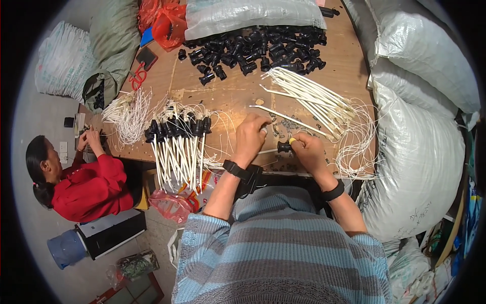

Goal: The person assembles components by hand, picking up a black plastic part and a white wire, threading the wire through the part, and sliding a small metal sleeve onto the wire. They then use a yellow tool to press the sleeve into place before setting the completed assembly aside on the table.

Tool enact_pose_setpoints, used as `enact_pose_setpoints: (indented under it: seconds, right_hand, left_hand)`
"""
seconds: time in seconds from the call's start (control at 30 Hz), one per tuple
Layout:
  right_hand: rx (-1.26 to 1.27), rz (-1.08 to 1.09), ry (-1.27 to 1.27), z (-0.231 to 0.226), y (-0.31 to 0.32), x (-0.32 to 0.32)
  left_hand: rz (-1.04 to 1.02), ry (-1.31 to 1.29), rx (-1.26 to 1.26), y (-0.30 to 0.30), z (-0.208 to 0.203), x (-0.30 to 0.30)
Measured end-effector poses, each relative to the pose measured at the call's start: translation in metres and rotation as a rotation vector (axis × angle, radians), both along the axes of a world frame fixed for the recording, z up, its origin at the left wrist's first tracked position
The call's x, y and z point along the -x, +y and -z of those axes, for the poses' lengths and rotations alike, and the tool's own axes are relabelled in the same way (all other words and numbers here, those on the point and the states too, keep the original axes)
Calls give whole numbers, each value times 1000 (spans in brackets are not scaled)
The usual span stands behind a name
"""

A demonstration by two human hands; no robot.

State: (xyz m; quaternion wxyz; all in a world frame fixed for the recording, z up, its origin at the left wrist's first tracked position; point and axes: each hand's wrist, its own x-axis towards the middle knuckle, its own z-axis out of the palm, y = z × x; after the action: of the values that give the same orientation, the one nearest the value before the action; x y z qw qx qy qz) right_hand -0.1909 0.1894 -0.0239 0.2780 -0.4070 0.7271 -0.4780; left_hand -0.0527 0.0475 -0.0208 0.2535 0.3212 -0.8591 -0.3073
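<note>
My right hand point(309, 153) is closed on a small black plastic fitting point(284, 147), pinched at the fingertips with a bit of yellow showing beside it. A white rod point(267, 151) runs from that fitting toward my left wrist. My left hand point(248, 137) is curled just left of it, fingers together around something small and whitish that I cannot make out. Between and beyond the hands, small dark pieces point(289, 124) lie scattered on the wooden table point(228, 101). One loose white rod point(291, 119) lies across the table past them.
Beyond lie a bundle of white rods point(309, 93) with thin wires and a heap of black fittings point(253, 48). To the left, rods with fittings point(177, 152) overhang the edge; red scissors point(137, 78) lie farther off. Full sacks point(415, 162) crowd the right. A person in red point(91, 187) works at left.
</note>
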Motion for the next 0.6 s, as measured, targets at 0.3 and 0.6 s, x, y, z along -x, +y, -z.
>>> enact_pose_setpoints:
  seconds: [0.3, 0.6]
  right_hand:
    - [74, 78, 153, -6, -9, -12]
    - [205, 79, 732, -6, -7, -18]
  left_hand:
    - [138, 186, 47, 42, -28, 20]
    - [-106, 236, -506, 44, -13, 12]
